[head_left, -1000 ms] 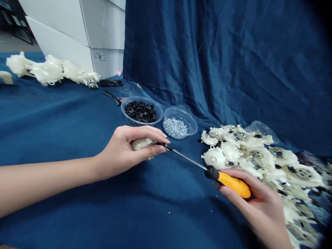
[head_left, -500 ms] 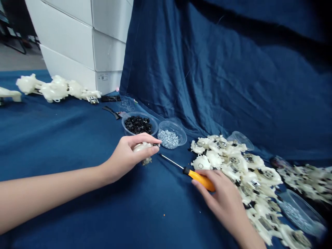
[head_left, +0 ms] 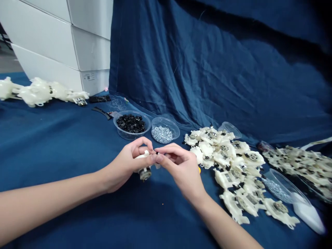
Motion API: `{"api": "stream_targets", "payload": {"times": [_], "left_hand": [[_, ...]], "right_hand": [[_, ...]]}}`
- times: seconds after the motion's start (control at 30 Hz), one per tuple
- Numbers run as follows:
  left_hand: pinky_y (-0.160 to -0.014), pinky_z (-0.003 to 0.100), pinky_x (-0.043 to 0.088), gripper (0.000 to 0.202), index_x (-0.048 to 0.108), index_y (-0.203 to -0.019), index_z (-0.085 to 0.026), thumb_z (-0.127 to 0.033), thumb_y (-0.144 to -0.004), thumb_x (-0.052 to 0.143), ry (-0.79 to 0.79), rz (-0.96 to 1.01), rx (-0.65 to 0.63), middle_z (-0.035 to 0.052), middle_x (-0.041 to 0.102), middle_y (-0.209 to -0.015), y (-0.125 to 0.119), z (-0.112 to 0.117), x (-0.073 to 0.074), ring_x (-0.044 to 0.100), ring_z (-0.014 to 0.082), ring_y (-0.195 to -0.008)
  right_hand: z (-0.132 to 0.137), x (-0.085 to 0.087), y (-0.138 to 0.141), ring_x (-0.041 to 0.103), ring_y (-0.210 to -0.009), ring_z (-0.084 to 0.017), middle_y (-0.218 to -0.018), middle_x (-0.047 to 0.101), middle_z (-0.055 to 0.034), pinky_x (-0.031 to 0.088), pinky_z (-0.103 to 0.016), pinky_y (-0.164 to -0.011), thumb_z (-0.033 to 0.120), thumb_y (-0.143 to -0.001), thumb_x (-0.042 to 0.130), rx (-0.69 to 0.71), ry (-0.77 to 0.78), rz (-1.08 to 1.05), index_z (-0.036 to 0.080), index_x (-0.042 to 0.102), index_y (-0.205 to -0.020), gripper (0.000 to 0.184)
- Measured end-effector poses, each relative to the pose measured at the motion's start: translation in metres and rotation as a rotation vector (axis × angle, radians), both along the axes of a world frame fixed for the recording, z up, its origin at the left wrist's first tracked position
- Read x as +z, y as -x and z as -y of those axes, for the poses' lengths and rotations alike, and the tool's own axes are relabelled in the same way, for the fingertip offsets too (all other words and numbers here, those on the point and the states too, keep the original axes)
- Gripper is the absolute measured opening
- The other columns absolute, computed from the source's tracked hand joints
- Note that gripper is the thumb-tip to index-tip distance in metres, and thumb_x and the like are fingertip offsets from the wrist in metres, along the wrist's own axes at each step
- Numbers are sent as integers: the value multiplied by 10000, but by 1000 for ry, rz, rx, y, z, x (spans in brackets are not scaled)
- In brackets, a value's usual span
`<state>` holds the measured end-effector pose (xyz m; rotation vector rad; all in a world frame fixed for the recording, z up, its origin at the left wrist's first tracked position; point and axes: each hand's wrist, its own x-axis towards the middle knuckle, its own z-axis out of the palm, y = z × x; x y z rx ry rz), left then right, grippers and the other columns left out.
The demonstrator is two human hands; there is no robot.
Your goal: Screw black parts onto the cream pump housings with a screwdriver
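**Q:** What has just changed?

**A:** The screwdriver [head_left: 199, 169] is no longer held up by the right hand [head_left: 180, 162]. Only a small bit of its yellow handle is seen behind that hand, so it seems to have been put down.

**Q:** How are the hands set?

**A:** The left hand [head_left: 126, 160] is curled round a cream plastic housing [head_left: 142, 159], and a small metal end [head_left: 144, 174] is pointed down. The right fingers [head_left: 166, 149] are brought in narrow at the top of the housing. Whether something tiny is pinched there cannot be told, as that spot is hidden by the fingers.

**Q:** Where is the housing?

**A:** It is held low in the middle of the frame, over the blue cloth [head_left: 64, 145], just in front of two clear bowls.

**Q:** What else is near?

**A:** Black bits [head_left: 131, 123] are kept in the left bowl [head_left: 114, 121], and silver screws [head_left: 161, 135] are kept in the right bowl [head_left: 167, 119]. A heap of cream plastic parts [head_left: 223, 152] is lying to the right of the hands.
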<state>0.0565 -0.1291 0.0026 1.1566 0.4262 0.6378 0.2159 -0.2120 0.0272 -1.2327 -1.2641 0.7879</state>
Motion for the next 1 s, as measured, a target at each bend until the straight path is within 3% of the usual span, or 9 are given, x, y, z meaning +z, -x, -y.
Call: {"api": "stream_targets", "payload": {"times": [0.1,0.23,0.33,0.47,0.53,0.63,0.8,0.9,1.0], "left_hand": [[-608,152,472,293,559,-934,-210,-320,-839,814,42,-20,-41,-38,655,-733,-2,0,0,632,86,-704],[-579,184,522,287,598,-938,-188,-461,-923,684,147,-46,-50,24,695,-877,-6,-4,2,635,102,-693],[-564,248,564,370,647,-995,-186,-540,-972,543,296,-75,-113,81,702,-991,-7,-11,2,654,157,-765],[-602,324,599,260,664,-1071,-210,-403,-914,587,543,-44,-276,123,715,-1106,-5,-23,0,699,296,-1027],[-623,350,612,227,671,-1072,-205,-315,-887,598,575,-35,-333,145,727,-1157,-4,-27,0,707,330,-1070],[-625,335,622,278,683,-1154,-190,-310,-921,588,495,-96,-338,178,748,-1138,-6,-30,2,743,299,-966],[-492,221,557,336,690,-1221,-203,-400,-965,597,199,-202,-124,153,760,-1072,-12,-30,8,728,231,-877],[-445,191,516,357,689,-1214,-209,-427,-934,651,50,-220,-35,105,745,-1005,-13,-26,10,689,183,-763],[-467,178,521,346,693,-1162,-216,-435,-895,713,-48,-227,-11,50,717,-931,-10,-20,10,675,152,-716]], "right_hand": [[-4,-10,-7,626,-720,-118,-914,733,-20,510,-243,-652,343,-829,847,111,114,-218,239,820,-945,158],[-3,-12,-20,632,-699,-98,-932,752,-23,478,-191,-573,402,-891,788,38,97,-354,222,788,-926,183],[-1,-13,-30,712,-776,-109,-1045,780,-32,551,-196,-644,408,-928,749,19,141,-442,245,776,-1010,184],[-3,-21,-37,743,-829,-126,-985,803,-39,600,-236,-789,336,-825,858,20,258,-506,218,804,-1031,244],[-5,-26,-38,751,-854,-148,-925,808,-42,603,-262,-816,316,-787,885,32,296,-540,205,808,-1034,282],[-6,-30,-40,764,-922,-186,-944,814,-48,602,-317,-874,293,-757,898,37,312,-556,210,797,-1087,356],[-6,-30,-43,751,-1031,-208,-1074,800,-61,578,-358,-961,307,-816,849,7,227,-380,226,789,-1132,332],[-6,-30,-39,751,-976,-198,-1128,780,-68,609,-342,-888,293,-828,835,0,130,-247,215,788,-1104,291],[-5,-30,-33,737,-851,-170,-996,781,-39,642,-293,-759,245,-779,873,-23,25,-157,220,791,-1014,250]]}}
